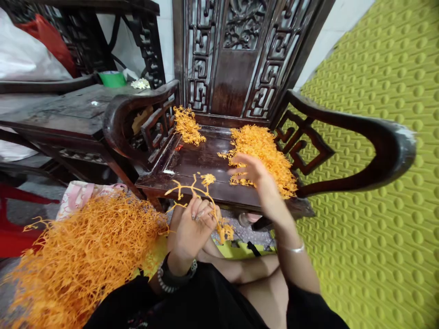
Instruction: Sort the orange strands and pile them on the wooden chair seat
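My left hand (pixel 195 224) is closed around a thin orange plastic sprue (pixel 192 186), a branching stem with small flower-like pieces at some of its ends. The sprue sticks out above the fingers and hangs down on their right side. Over the left edge of a heap of small orange flower-like pieces (pixel 264 151) is my right hand (pixel 255 176), its fingers stretched out and slightly blurred, with nothing visible in them. That heap lies on the right of a dark wooden chair seat (pixel 206 157). A smaller orange bunch (pixel 188 125) lies at the seat's back left.
A big tangle of bare orange sprues (pixel 92 246) stands at lower left, by a pink-and-white bag (pixel 77 196). Carved armrests (pixel 360 137) flank the seat. A side table (pixel 68 109) holds a green tape roll (pixel 112 79). Yellow bumpy matting (pixel 377 228) is on the right.
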`<state>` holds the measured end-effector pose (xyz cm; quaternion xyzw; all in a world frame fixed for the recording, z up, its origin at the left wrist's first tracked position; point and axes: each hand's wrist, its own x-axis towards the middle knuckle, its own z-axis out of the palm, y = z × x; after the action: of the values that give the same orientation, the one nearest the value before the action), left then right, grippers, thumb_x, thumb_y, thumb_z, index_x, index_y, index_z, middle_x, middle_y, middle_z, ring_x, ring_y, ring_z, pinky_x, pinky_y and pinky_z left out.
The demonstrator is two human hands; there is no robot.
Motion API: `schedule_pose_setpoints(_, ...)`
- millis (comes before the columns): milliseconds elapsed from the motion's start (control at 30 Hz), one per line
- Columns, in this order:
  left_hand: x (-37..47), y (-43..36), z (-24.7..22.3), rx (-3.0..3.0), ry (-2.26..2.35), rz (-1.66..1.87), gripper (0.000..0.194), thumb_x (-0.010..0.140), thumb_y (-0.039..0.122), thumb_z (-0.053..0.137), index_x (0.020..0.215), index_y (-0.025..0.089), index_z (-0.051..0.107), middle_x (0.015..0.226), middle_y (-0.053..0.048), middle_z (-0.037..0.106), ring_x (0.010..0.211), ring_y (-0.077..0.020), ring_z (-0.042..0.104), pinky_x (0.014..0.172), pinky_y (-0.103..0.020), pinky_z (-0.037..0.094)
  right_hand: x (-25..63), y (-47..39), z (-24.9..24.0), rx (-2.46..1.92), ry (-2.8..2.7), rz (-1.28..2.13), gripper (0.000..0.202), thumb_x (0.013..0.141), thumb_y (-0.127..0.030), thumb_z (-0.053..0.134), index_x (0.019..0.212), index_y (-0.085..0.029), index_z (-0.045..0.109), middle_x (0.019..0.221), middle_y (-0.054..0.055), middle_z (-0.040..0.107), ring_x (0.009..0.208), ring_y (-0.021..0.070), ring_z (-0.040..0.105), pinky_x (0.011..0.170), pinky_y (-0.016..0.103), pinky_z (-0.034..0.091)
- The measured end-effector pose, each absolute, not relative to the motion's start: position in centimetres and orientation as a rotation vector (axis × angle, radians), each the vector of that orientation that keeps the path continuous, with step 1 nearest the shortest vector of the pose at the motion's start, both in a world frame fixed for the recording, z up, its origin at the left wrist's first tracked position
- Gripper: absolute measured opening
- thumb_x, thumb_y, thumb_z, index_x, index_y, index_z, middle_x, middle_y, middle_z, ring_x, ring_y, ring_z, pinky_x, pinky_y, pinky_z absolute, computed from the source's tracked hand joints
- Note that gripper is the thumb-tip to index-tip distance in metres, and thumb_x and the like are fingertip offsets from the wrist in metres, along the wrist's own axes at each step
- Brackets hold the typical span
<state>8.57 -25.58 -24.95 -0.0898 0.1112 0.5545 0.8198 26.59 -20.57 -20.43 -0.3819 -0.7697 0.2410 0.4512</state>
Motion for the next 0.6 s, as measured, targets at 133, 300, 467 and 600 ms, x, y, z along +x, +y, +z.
schedule_pose_setpoints(133, 8.8, -26.1, -25.8, -0.169, 0.277, 1.048, 0.048, 0.099, 0.018, 0.032, 0.053, 0.019, 0.019, 0.047, 0.008, 0.022, 0.042, -0.0045, 0.032, 0.07, -0.023, 0.047, 21.1, -22.7, -22.3, -1.046, -1.973, 0.633, 0.028, 0.096, -0.041, 0.041, 0.083, -0.02, 0.054, 0.07, 0.0, 0.054, 0.062, 0.0127, 0.049, 0.06, 0.029, 0.04)
schedule_pose_setpoints(300, 7.4, -27.0, -25.1, -0.165, 0.33, 1.184, 0.053, 0.099, 0.022, 0.033, 0.049, 0.018, 0.015, 0.044, 0.007, 0.017, 0.039, -0.0049, 0.026, 0.074, -0.026, 0.048, 22.9, -20.4, -20.9, -0.842, -1.451, 0.812, 0.047, 0.093, -0.049, 0.045, 0.057, -0.023, 0.028, 0.049, -0.007, 0.022, 0.041, 0.0086, 0.02, 0.041, 0.026, 0.019)
schedule_pose_setpoints(467, 6.1, -26.9, -24.6, -0.237, 0.333, 1.337, 0.051, 0.101, 0.033, 0.028, 0.052, 0.019, 0.027, 0.046, 0.007, 0.027, 0.039, -0.0044, 0.033, 0.075, -0.025, 0.049, 31.3, -15.2, -15.6, -0.829, -1.184, 0.286, 0.042, 0.091, -0.052, 0.043, 0.06, -0.025, 0.037, 0.055, -0.005, 0.026, 0.045, 0.0099, 0.024, 0.046, 0.027, 0.023)
schedule_pose_setpoints(600, 5.9, -26.8, -24.1, -0.105, 0.188, 1.351, 0.044, 0.099, 0.038, 0.029, 0.063, 0.018, 0.042, 0.059, 0.004, 0.043, 0.058, -0.0073, 0.052, 0.084, -0.029, 0.05, 34.5, -11.1, -17.0, -1.482, -1.532, 0.01, 0.031, 0.087, -0.046, 0.05, 0.066, -0.024, 0.053, 0.068, 0.004, 0.051, 0.07, 0.0191, 0.047, 0.073, 0.04, 0.038)
